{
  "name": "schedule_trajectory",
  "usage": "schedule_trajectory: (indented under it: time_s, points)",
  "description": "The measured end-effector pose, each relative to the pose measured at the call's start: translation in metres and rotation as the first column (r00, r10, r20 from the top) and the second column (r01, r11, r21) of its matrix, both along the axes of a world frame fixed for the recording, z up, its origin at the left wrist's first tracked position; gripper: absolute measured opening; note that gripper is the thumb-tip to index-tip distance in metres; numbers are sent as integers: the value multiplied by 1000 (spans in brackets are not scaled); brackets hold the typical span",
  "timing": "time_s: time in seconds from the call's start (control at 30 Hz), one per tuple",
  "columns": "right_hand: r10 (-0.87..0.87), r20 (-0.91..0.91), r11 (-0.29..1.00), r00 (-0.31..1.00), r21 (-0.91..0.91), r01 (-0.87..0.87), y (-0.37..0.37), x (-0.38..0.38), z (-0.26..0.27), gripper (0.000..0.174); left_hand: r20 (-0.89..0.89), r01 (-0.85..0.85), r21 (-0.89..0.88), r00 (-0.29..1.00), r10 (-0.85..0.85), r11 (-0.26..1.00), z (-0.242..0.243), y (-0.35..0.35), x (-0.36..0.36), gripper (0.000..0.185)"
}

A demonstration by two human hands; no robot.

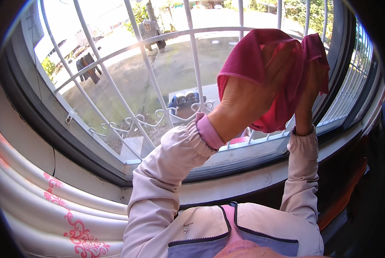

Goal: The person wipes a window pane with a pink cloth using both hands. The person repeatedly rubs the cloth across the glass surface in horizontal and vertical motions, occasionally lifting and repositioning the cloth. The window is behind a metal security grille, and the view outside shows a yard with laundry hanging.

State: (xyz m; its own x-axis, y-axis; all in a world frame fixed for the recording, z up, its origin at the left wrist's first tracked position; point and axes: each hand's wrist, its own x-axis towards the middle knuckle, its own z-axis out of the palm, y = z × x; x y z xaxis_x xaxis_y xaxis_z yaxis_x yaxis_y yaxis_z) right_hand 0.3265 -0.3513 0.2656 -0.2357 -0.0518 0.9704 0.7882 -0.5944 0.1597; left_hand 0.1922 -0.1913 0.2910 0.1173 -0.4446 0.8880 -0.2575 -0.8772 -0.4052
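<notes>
A magenta cloth (pixel 260 51) is raised in front of a barred window, bunched between both hands. My left hand (pixel 244 100) reaches up into it from below, its fingers partly covered by the fabric and the bare wrist showing above a pink cuff. Further right, my right hand (pixel 310 77) grips another fold, which drapes over its fingertips. The cloth hangs in loose folds between the two hands, its lower part brighter pink. Whether the cloth touches the glass or the bars cannot be told.
White metal bars (pixel 194 58) with scrollwork cross the window, inside a dark frame (pixel 82 161). A white curtain with pink floral print (pixel 82 235) hangs at lower left. Outside are clothes on a line (pixel 88 67) and a yard (pixel 176 61). A dark area with a reddish-brown edge (pixel 347 193) lies at right.
</notes>
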Motion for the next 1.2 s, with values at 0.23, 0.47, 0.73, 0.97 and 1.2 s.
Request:
schedule_trajectory:
  time_s: [0.23,0.47,0.73,0.97,1.2]
  points:
    - [90,-9,993,996,-72,-90,43,-33,19,25,142,-82,-42,986,87,996,21,25,-39,54]
    - [265,137,928,954,-307,-213,161,-160,63,27,331,-370,-242,837,435,897,27,161,-143,60]
    - [396,272,793,877,-584,-176,263,-211,38,25,334,59,-634,920,205,771,-2,248,-189,62]
    - [431,116,803,895,-501,-322,199,-145,64,17,384,-535,-274,701,601,799,7,187,-138,67]
    - [45,137,993,990,-117,-29,39,-35,74,14,85,-329,-160,935,345,931,1,61,-55,51]
